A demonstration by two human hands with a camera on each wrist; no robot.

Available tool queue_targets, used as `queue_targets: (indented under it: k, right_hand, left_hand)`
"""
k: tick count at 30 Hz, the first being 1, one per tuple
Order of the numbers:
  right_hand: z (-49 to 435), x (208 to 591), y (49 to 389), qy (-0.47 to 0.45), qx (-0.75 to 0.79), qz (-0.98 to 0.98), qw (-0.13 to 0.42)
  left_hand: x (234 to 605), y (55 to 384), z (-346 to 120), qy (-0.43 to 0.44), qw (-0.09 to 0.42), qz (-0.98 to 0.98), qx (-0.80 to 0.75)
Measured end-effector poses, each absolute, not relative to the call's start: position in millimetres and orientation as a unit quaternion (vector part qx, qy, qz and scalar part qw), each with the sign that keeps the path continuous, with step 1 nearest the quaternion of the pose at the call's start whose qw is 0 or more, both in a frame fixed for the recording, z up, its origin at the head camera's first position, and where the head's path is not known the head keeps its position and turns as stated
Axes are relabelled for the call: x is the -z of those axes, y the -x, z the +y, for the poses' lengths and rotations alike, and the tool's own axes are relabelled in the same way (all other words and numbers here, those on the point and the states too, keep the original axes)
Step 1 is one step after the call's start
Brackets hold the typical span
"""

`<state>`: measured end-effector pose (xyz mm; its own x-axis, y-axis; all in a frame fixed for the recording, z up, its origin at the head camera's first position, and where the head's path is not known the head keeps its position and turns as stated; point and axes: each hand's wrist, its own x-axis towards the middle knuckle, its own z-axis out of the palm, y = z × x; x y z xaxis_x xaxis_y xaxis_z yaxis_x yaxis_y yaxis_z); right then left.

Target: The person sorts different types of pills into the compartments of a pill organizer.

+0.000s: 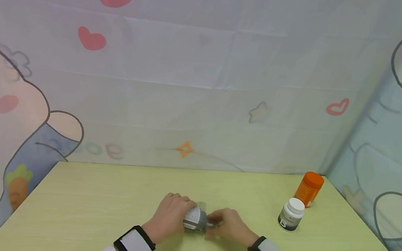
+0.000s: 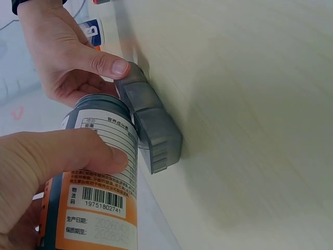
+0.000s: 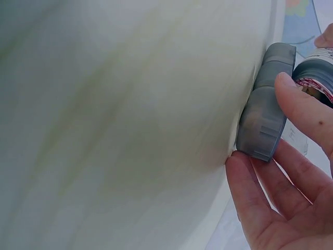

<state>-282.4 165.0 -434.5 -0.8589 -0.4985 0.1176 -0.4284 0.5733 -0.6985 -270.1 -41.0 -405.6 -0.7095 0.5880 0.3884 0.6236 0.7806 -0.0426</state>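
Note:
My left hand (image 1: 171, 215) grips a dark bottle (image 2: 101, 177) with a white and orange label. The bottle is tilted, its uncapped mouth towards a grey translucent pill organizer (image 2: 155, 125). A torn red-and-white seal (image 3: 313, 84) shows at the bottle's rim. My right hand (image 1: 231, 225) holds the organizer between thumb and fingers, low at the table. In the right wrist view the thumb (image 3: 302, 104) lies on the organizer's side facing the bottle and other fingertips touch its near end. Whether any pill is inside the organizer, I cannot tell.
On the pale wooden table (image 1: 101, 205), a white-capped bottle (image 1: 291, 214) and an orange bottle (image 1: 307, 189) stand together at the right. A printed cloth (image 1: 207, 76) hangs behind the table, and another panel (image 1: 399, 166) borders its right side.

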Motion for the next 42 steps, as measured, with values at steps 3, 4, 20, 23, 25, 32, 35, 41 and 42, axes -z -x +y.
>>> queue_targets:
  k: [3,4,20,23,25,32,35,41,42]
  right_hand:
    - [165.4,434.9,283.0,0.265,0.377,0.886,0.045]
    - [165.5,435.1,283.3,0.266,0.375,0.887,0.044]
    - [165.5,434.3,283.6,0.271,0.374,0.886,0.042]
    - [165.5,434.4,283.6,0.272,0.376,0.885,0.042]
    - [165.5,434.5,283.6,0.272,0.376,0.885,0.042]
    - [165.3,434.5,282.9,0.264,0.371,0.889,0.043]
    - [165.3,434.6,282.6,0.261,0.371,0.89,0.044]
    - [165.7,435.3,283.1,0.262,0.372,0.889,0.043]
    - [165.8,435.3,283.0,0.262,0.372,0.889,0.042]
  left_hand:
    - [404.8,269.6,-40.8,0.329,0.198,-0.923,0.038]
    - [404.8,269.7,-40.7,0.329,0.199,-0.922,0.034]
    - [401.1,266.7,-37.8,0.328,0.201,-0.923,-0.012]
    - [401.0,266.6,-37.9,0.327,0.203,-0.923,-0.013]
    - [401.3,266.8,-38.1,0.328,0.204,-0.922,-0.012]
    - [403.0,266.3,-39.9,0.326,0.201,-0.923,0.029]
    - [402.9,266.2,-40.4,0.326,0.2,-0.923,0.035]
    - [403.4,267.0,-41.0,0.328,0.21,-0.92,0.036]
    - [403.5,267.2,-41.1,0.328,0.213,-0.92,0.035]
